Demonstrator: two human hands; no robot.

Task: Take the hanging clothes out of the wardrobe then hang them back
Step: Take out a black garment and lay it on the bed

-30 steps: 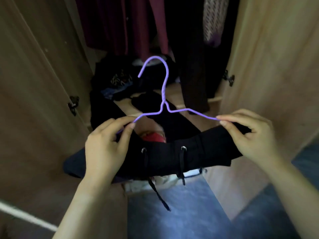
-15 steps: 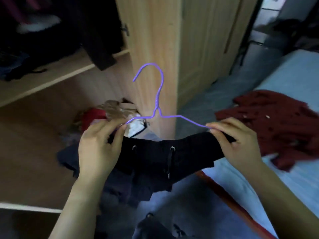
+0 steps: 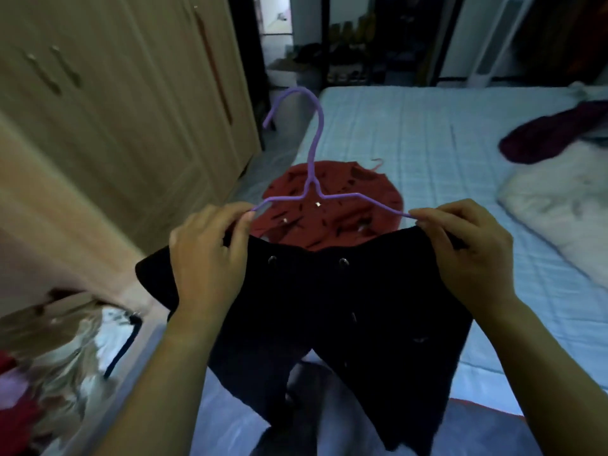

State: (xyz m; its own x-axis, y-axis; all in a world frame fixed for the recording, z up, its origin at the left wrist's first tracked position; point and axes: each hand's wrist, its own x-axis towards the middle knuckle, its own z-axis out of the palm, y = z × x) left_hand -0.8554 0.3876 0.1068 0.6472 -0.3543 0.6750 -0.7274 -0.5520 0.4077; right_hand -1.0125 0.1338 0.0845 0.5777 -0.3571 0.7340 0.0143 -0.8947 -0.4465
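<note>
The purple hanger (image 3: pixel 312 179) and black garment (image 3: pixel 345 307) were pinched at both ends by the fingers of the left hand (image 3: pixel 210 258) and right hand (image 3: pixel 467 255) near the bed's (image 3: pixel 427 133) foot edge, apparently in the taking-out step, with laying down beside the red garment (image 3: pixel 332 205) judged next.

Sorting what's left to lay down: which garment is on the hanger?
The black garment, held on the purple hanger by the left hand and right hand. The red garment and dark maroon one lie on the bed.

Hanger (image 3: pixel 312 179) ends hidden under fingers of left hand (image 3: pixel 210 258) and right hand (image 3: pixel 467 255). Black garment (image 3: pixel 345 311) hem cut by bottom edge. Bag clutter (image 3: pixel 65 343) lower left blurred, contents unreadable. Dark garment (image 3: pixel 552 133) cut by right edge.
</note>
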